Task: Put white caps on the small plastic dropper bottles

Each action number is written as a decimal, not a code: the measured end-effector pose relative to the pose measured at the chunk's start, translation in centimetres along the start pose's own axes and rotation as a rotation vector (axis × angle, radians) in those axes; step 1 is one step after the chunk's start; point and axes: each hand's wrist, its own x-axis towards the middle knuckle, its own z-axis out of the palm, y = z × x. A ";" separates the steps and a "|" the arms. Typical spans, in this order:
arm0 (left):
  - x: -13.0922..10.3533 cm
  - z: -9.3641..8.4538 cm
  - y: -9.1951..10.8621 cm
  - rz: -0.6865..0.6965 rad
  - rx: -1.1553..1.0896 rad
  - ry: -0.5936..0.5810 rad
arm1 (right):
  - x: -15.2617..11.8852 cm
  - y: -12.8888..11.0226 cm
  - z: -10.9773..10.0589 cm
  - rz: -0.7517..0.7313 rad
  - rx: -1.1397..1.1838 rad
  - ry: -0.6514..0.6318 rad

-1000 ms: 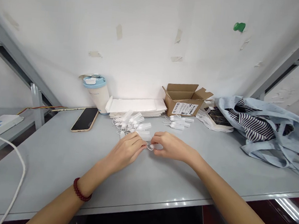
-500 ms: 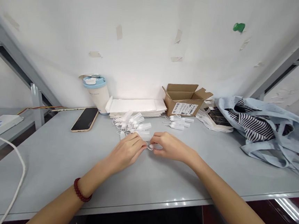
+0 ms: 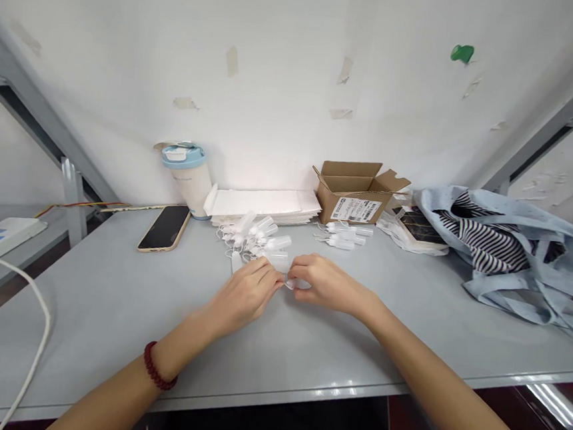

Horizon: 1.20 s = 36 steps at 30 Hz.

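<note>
Both hands meet over the middle of the desk around one small clear plastic bottle (image 3: 290, 283) with a white cap end and a thin white strap. My right hand (image 3: 325, 283) is closed on the bottle, its fingers hiding most of it. From the other side, my left hand (image 3: 246, 290) pinches at the strap end with thumb and forefinger. Just beyond the left hand lies a loose pile of similar bottles (image 3: 259, 236) with white caps and looped straps. Another small group of bottles (image 3: 343, 235) lies farther back, beyond the right hand.
Along the wall stand a lidded cup (image 3: 189, 183), a stack of white paper sheets (image 3: 262, 203) and an open cardboard box (image 3: 351, 197). A phone (image 3: 165, 229) lies left. To the right are a black item in white wrapping (image 3: 418, 226) and a blue cloth bag (image 3: 566, 229).
The hands stay at nearly the same spot. The strap end between them shows less of its curved loop, and the fingers have shifted slightly. The view has moved a little.
</note>
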 end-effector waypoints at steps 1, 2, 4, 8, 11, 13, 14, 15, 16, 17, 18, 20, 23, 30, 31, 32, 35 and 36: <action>0.0 0.1 0.0 0.009 0.013 0.003 | 0.0 0.0 0.0 0.001 -0.007 0.000; 0.0 0.1 0.0 0.018 0.028 0.006 | 0.0 0.0 0.1 0.001 -0.012 0.000; 0.0 0.3 0.1 0.036 0.066 0.012 | 0.0 -0.1 0.1 -0.002 -0.016 0.003; 0.0 0.8 0.4 0.099 0.207 0.003 | 0.1 -0.4 0.3 -0.011 0.003 0.021; 0.0 1.1 0.7 0.126 0.297 0.016 | 0.1 -0.8 0.2 0.022 0.022 0.030; 0.1 1.0 0.7 0.099 0.291 0.042 | 0.1 -0.9 0.0 0.059 0.070 0.026; 0.1 0.9 0.7 0.081 0.272 0.052 | 0.1 -0.9 -0.1 0.076 0.102 0.025; 0.2 0.8 0.6 0.065 0.252 0.057 | 0.0 -0.8 -0.3 0.089 0.131 0.029; 0.3 0.6 0.6 0.053 0.232 0.055 | 0.0 -0.7 -0.4 0.100 0.153 0.037; 0.4 0.4 0.5 0.045 0.215 0.054 | -0.1 -0.6 -0.5 0.107 0.169 0.046; 0.4 0.2 0.5 0.037 0.202 0.052 | -0.1 -0.4 -0.7 0.111 0.181 0.055; 0.5 -0.1 0.4 0.017 0.182 0.054 | -0.3 -0.1 -0.9 0.110 0.196 0.064; 0.5 -0.5 0.2 -0.027 0.153 0.069 | -0.4 0.3 -1.2 0.123 0.197 0.056; 0.3 -1.0 -0.7 -0.290 -0.158 0.099 | -0.6 0.9 -1.7 0.144 0.185 0.114; 0.3 -1.1 -0.8 -0.319 -0.191 0.100 | -0.6 0.9 -1.7 0.136 0.190 0.129; 0.3 -1.1 -0.9 -0.339 -0.211 0.100 | -0.6 1.0 -1.6 0.130 0.190 0.140; 0.3 -1.2 -0.9 -0.356 -0.235 0.110 | -0.6 1.1 -1.5 0.126 0.184 0.161; 0.3 -1.2 -0.9 -0.354 -0.236 0.114 | -0.6 1.1 -1.5 0.124 0.184 0.165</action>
